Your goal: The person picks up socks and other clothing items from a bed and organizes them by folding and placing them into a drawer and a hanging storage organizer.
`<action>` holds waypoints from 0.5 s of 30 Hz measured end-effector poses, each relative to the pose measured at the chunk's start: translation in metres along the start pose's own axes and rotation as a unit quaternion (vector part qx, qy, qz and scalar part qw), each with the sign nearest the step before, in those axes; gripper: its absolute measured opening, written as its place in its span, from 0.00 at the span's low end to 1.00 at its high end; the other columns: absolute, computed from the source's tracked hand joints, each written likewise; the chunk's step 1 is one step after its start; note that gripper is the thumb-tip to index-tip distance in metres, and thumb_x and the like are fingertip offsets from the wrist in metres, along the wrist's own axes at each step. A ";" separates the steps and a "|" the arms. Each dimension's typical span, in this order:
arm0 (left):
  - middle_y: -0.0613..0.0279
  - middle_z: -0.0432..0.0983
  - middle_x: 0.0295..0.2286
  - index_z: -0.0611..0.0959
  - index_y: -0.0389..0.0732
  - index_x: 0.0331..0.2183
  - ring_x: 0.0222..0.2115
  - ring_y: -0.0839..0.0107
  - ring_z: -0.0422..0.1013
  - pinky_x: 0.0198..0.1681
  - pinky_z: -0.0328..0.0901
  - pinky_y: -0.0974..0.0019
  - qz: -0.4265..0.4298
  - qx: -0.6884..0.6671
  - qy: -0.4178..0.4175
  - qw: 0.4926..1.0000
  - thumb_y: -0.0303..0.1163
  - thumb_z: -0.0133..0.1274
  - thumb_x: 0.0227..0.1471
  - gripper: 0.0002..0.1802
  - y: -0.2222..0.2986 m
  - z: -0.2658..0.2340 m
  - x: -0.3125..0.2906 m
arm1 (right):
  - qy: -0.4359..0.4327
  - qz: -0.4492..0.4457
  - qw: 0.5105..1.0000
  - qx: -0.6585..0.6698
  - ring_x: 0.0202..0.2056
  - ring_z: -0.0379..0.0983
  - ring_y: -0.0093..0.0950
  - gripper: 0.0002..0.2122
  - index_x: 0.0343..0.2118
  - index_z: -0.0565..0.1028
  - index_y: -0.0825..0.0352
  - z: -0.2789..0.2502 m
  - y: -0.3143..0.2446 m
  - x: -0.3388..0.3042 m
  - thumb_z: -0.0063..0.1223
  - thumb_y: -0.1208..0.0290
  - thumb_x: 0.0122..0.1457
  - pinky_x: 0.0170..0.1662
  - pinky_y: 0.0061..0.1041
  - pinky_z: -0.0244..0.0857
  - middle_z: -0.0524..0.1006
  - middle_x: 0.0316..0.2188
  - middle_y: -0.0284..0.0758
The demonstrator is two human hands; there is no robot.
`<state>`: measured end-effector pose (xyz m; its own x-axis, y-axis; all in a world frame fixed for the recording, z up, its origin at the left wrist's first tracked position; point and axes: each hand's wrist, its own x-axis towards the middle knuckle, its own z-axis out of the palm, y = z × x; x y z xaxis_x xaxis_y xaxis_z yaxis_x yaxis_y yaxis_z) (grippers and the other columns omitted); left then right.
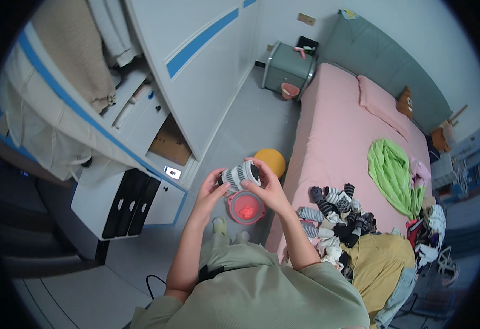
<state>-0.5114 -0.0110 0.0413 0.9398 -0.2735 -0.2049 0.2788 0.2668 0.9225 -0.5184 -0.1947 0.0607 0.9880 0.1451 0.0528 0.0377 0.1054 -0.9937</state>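
Note:
My left hand (209, 189) and my right hand (270, 189) hold a rolled-up pair of socks (239, 176) between them, above the floor and in front of my body. The bundle is white and grey with dark stripes, and a dark part shows at each end. Fingers of both hands curl round its sides, thumbs toward me. Below it on the floor is a round basin (232, 209) with a pink and grey rim, holding a crumpled red thing (246, 212). To the right, a pile of socks (338, 211), striped, white and black, lies along the bed's edge.
The pink bed (333, 131) fills the right side, with a green cloth (390, 175) and mustard garment (380, 257) on it. A yellow round object (270, 162) is beside the bed. At left stands an open wardrobe (152, 66); a lit phone (172, 172) lies at its edge.

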 end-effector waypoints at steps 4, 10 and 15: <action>0.62 0.68 0.43 0.66 0.39 0.51 0.42 0.75 0.66 0.41 0.63 0.70 0.016 0.020 0.061 0.998 0.31 0.48 0.52 0.23 -0.008 -0.017 -0.029 | -0.084 0.000 0.996 -0.002 0.42 0.68 0.20 0.27 0.52 0.62 0.67 0.019 0.006 0.004 0.60 0.73 0.48 0.46 0.22 0.61 0.70 0.41 0.33; 0.62 0.68 0.43 0.67 0.39 0.50 0.41 0.76 0.66 0.40 0.63 0.71 0.043 -0.004 0.157 0.987 0.30 0.48 0.52 0.23 -0.005 -0.042 -0.070 | -0.174 -0.026 0.984 -0.036 0.39 0.70 0.21 0.28 0.52 0.62 0.67 0.057 0.008 0.008 0.61 0.73 0.47 0.42 0.22 0.64 0.72 0.41 0.34; 0.62 0.68 0.43 0.66 0.39 0.51 0.42 0.75 0.66 0.41 0.63 0.70 0.072 -0.019 0.189 0.979 0.30 0.47 0.53 0.23 0.005 -0.063 -0.086 | -0.208 -0.018 0.977 -0.043 0.41 0.69 0.21 0.28 0.52 0.62 0.67 0.087 -0.001 0.012 0.60 0.75 0.47 0.44 0.23 0.63 0.71 0.42 0.34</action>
<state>-0.5786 0.0717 0.0429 0.9739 0.1285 -0.1869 0.1387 0.3142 0.9392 -0.5194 -0.1077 0.0706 0.8405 0.5314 0.1057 0.1009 0.0382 -0.9942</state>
